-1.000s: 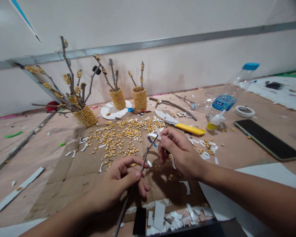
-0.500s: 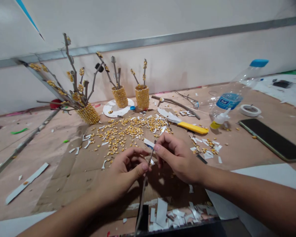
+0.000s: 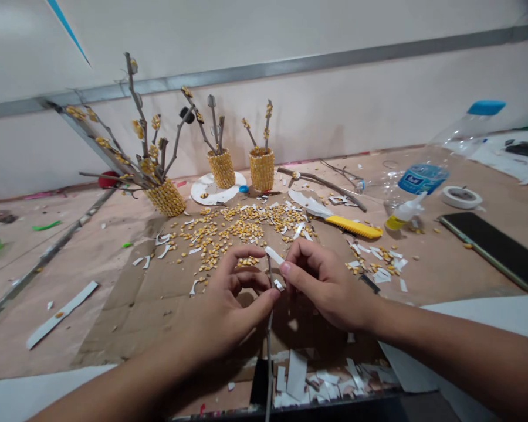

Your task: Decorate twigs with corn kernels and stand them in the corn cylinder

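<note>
My left hand (image 3: 229,308) pinches a thin brown twig (image 3: 269,346) between thumb and fingers; the twig runs down toward me. My right hand (image 3: 323,284) is closed beside it, its thumb and fingers pinching a small white paper strip (image 3: 274,255) at the twig's upper end. Both hands meet over a sheet of brown cardboard (image 3: 127,316). Just beyond them lies a scatter of yellow corn kernels (image 3: 233,231) mixed with white paper scraps.
Three kernel-covered cups holding twigs stand at the back: (image 3: 166,198), (image 3: 222,169), (image 3: 262,170). A yellow-handled cutter (image 3: 353,227), a small glue bottle (image 3: 403,214), a plastic water bottle (image 3: 431,170), a tape roll (image 3: 461,197) and a phone (image 3: 497,249) lie right. Paper offcuts (image 3: 299,381) lie near me.
My right hand has drawn in toward my left, bringing the paper strip down against the twig. The twig has swung from slanted to nearly vertical. The view has shifted slightly left.
</note>
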Demonstrator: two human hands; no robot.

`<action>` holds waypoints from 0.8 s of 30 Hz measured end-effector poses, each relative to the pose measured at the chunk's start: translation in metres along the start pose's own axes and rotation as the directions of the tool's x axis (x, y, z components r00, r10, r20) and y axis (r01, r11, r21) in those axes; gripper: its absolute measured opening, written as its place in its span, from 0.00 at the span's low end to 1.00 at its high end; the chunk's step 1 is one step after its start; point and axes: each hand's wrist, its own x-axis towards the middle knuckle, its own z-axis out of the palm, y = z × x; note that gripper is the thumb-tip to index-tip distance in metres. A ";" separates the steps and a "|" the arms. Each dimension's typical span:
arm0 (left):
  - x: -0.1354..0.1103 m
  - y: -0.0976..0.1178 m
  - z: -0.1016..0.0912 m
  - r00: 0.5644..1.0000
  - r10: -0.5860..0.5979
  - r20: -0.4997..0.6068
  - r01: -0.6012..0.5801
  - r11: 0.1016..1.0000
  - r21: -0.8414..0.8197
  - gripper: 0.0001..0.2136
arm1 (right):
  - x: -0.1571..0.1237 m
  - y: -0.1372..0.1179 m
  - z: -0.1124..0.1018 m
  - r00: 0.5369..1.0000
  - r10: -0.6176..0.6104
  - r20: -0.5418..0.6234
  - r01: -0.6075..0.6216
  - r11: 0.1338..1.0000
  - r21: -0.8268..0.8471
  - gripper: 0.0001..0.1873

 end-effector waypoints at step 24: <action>0.000 -0.012 -0.005 0.997 0.069 0.032 -0.070 0.997 0.022 0.21 | -0.004 0.000 -0.004 0.998 0.057 0.008 -0.056 0.993 -0.105 0.13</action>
